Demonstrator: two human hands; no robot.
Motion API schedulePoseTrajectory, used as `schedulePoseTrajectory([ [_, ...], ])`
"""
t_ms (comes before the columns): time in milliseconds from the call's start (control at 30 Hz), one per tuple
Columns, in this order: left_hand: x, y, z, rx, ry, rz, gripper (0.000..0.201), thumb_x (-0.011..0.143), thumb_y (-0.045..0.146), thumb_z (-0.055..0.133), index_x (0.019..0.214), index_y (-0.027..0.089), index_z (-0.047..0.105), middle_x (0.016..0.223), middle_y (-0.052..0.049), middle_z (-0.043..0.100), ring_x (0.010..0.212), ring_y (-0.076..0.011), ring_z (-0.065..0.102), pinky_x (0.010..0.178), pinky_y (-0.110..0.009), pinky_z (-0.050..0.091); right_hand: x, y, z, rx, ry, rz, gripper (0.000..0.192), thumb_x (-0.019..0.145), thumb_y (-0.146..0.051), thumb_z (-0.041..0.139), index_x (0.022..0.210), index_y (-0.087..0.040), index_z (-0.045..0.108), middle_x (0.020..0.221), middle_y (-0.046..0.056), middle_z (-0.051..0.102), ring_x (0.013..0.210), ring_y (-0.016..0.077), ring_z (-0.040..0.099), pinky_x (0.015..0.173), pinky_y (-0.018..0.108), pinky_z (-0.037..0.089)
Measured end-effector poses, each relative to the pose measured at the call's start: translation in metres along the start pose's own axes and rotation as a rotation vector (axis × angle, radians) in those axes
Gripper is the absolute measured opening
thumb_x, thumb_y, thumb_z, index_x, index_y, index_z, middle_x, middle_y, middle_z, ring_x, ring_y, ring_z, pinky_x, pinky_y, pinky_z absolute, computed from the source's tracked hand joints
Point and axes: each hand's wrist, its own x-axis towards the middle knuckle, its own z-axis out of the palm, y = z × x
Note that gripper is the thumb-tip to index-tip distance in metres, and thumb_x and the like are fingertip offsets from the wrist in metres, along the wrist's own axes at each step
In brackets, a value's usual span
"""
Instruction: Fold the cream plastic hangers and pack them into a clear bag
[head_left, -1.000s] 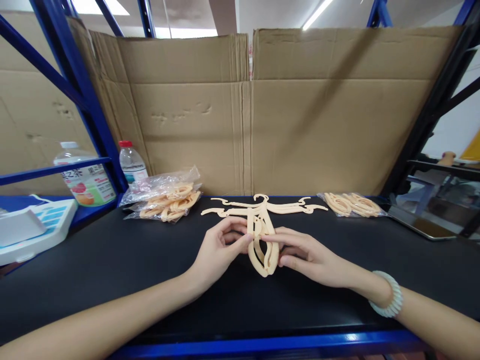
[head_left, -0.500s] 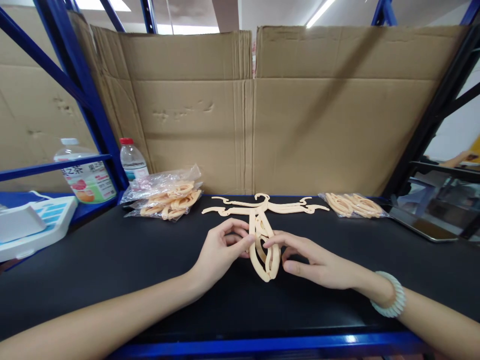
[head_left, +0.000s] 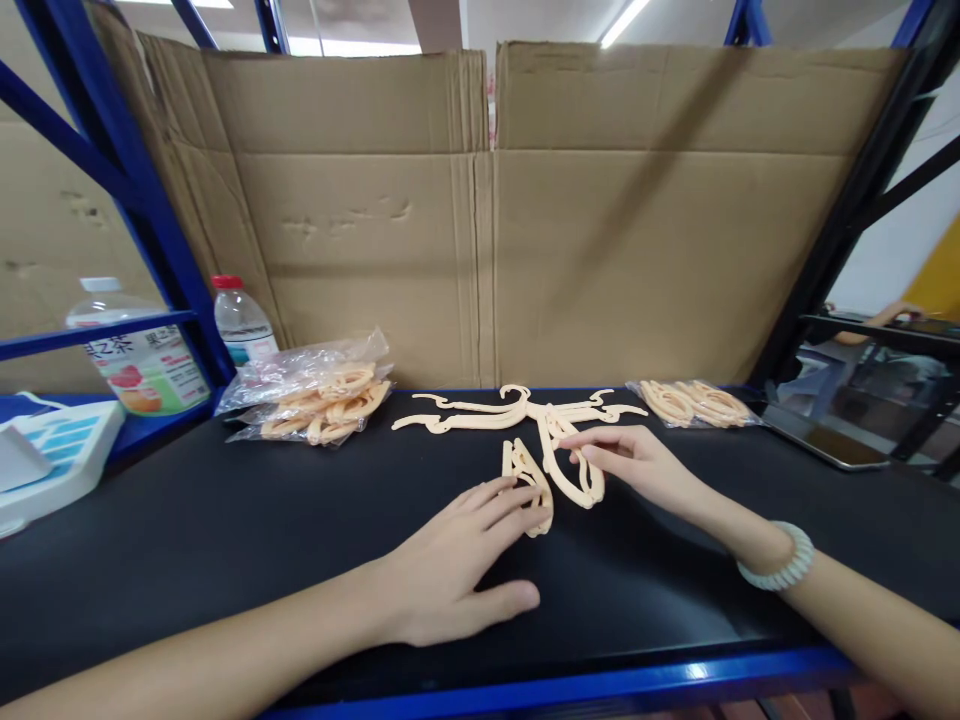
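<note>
While both hands rest low on the black bench (head_left: 187, 540), two folded cream plastic hanger pieces lie between them, just in front of a spread-out hanger (head_left: 517, 412) near the cardboard wall (head_left: 480, 220). The nearer folded piece (head_left: 529, 482) sits under the fingertips of the left hand (head_left: 457, 565), which lies flat and open, fingers stretched forward and pressing or merely touching the piece (which of the two cannot be told), with nothing clasped. The farther folded piece (head_left: 571, 465) is pinched lightly by the right hand (head_left: 637, 465), thumb and forefinger closed on its upper loop while the other fingers curl loosely.

Judging by their thin, openwork shape, these pieces look light and fairly stiff, with smooth surfaces that could slide on the bench; the slender arms may snap if bent hard, so the thicker looped ends seem the safest places to take hold.

To the left, a clear bag of folded hangers (head_left: 322, 392) lies near two bottles (head_left: 240, 322); another bag (head_left: 694, 403) lies to the right, beside a tablet (head_left: 825, 440).
</note>
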Motion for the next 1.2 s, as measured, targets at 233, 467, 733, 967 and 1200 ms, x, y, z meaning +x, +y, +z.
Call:
schedulePoseTrajectory([
  [233, -0.004, -0.004, -0.004, 0.197, -0.052, -0.048, 0.053, 0.09, 0.045, 0.05, 0.139, 0.027, 0.042, 0.148, -0.008, 0.039, 0.139, -0.0313, 0.029, 0.111, -0.051, 0.03, -0.001, 0.003, 0.007, -0.339, -0.115, -0.055, 0.036, 0.09, -0.041, 0.05, 0.114, -0.019, 0.065, 0.091, 0.006, 0.067, 0.069, 0.0153, 0.056, 0.064, 0.029, 0.046],
  [467, -0.004, -0.007, -0.004, 0.163, -0.01, -0.035, 0.046, 0.091, 0.04, 0.049, 0.135, 0.025, 0.046, 0.143, -0.01, 0.044, 0.137, -0.0306, 0.031, 0.109, -0.049, 0.034, -0.006, -0.001, 0.005, -0.588, -0.253, -0.242, 0.047, 0.093, -0.046, 0.046, 0.133, -0.021, 0.05, 0.102, 0.008, 0.058, 0.096, 0.0213, 0.053, 0.09, 0.039, 0.043],
  [733, -0.004, -0.011, -0.002, 0.116, 0.041, -0.051, 0.04, 0.091, 0.035, 0.051, 0.13, 0.025, 0.05, 0.14, -0.009, 0.047, 0.137, -0.0311, 0.031, 0.108, -0.049, 0.035, -0.009, -0.006, 0.003, -0.697, -0.307, -0.252, 0.054, 0.093, -0.051, 0.043, 0.141, -0.026, 0.04, 0.1, 0.007, 0.054, 0.094, 0.0221, 0.051, 0.089, 0.04, 0.043],
  [967, -0.002, -0.01, -0.002, 0.145, 0.025, -0.057, 0.041, 0.09, 0.034, 0.05, 0.13, 0.023, 0.048, 0.14, -0.011, 0.045, 0.137, -0.0288, 0.031, 0.109, -0.046, 0.035, -0.012, -0.01, 0.005, -0.695, -0.272, -0.318, 0.052, 0.093, -0.049, 0.046, 0.138, -0.023, 0.044, 0.111, 0.01, 0.052, 0.104, 0.0227, 0.05, 0.095, 0.041, 0.042],
  [1200, -0.002, -0.009, -0.003, 0.128, 0.013, -0.063, 0.046, 0.09, 0.035, 0.05, 0.134, 0.022, 0.047, 0.144, -0.011, 0.043, 0.138, -0.0309, 0.028, 0.11, -0.049, 0.033, -0.02, -0.011, 0.013, -0.738, -0.446, -0.274, 0.076, 0.088, -0.058, 0.048, 0.15, -0.023, 0.019, 0.156, 0.013, 0.018, 0.142, 0.0318, 0.017, 0.113, 0.052, 0.022],
])
